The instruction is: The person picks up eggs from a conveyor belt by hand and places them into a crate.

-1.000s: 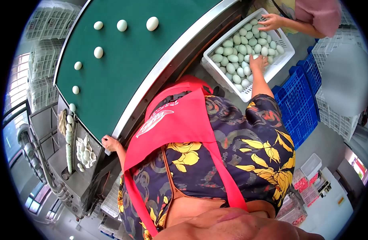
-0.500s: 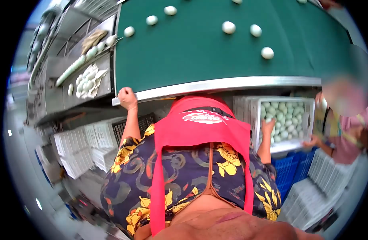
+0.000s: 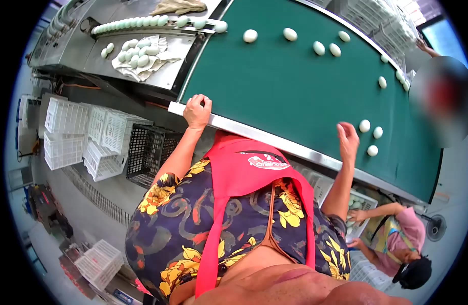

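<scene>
My left hand [image 3: 197,111] rests on the metal edge [image 3: 254,133] of a green conveyor belt [image 3: 279,86], fingers curled in and nothing visible in them. Over the belt's near side is my right hand [image 3: 349,140], fingers partly stretched and holding nothing I can see. Just right of it lie a few pale eggs, the closest an egg [image 3: 364,126] that its fingertips do not touch. More eggs are scattered farther along the belt, such as an egg [image 3: 319,48]. Below my right forearm, a white crate [image 3: 368,203] holds eggs and is partly hidden.
A row of eggs [image 3: 137,23] sits on a narrow track leading to the belt. Several eggs lie on a cloth [image 3: 157,63] on the metal table. White crates [image 3: 66,117] and a black crate [image 3: 137,162] stand left. A co-worker [image 3: 396,234] reaches into the egg crate.
The view has turned rightward. My right hand has left the egg crate, empty, and come up over the belt. My left hand stays on the metal edge. The co-worker's hand is now in the crate.
</scene>
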Tool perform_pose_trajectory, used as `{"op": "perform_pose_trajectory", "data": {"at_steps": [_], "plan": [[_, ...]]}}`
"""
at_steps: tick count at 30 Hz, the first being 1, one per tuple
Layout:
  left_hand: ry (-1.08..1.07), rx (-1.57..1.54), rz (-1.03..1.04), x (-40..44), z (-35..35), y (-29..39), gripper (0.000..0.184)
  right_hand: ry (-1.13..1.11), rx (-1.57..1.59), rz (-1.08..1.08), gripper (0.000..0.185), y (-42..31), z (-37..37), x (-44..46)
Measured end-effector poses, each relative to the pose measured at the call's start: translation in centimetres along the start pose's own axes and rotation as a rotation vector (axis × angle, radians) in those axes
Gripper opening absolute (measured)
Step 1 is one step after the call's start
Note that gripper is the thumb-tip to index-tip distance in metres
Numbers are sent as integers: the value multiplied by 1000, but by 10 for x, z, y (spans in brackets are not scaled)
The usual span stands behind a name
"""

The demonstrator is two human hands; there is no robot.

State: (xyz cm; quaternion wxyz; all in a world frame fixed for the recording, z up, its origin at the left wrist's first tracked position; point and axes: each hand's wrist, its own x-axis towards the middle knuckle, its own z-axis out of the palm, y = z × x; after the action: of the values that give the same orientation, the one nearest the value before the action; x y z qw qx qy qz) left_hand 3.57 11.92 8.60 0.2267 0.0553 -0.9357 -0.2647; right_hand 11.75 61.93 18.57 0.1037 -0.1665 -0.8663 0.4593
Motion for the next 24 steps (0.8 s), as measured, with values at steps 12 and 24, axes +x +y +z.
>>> {"op": "perform_pose_trajectory", "data": {"at_steps": [12,24], "plan": [[69,-92,127,-30,-23,72,8,-158,-494,-104,102,-111,189,169],[80,-143,113,-43,-51,89,8,-72,-856,-227,61,-170,243,175]]}}
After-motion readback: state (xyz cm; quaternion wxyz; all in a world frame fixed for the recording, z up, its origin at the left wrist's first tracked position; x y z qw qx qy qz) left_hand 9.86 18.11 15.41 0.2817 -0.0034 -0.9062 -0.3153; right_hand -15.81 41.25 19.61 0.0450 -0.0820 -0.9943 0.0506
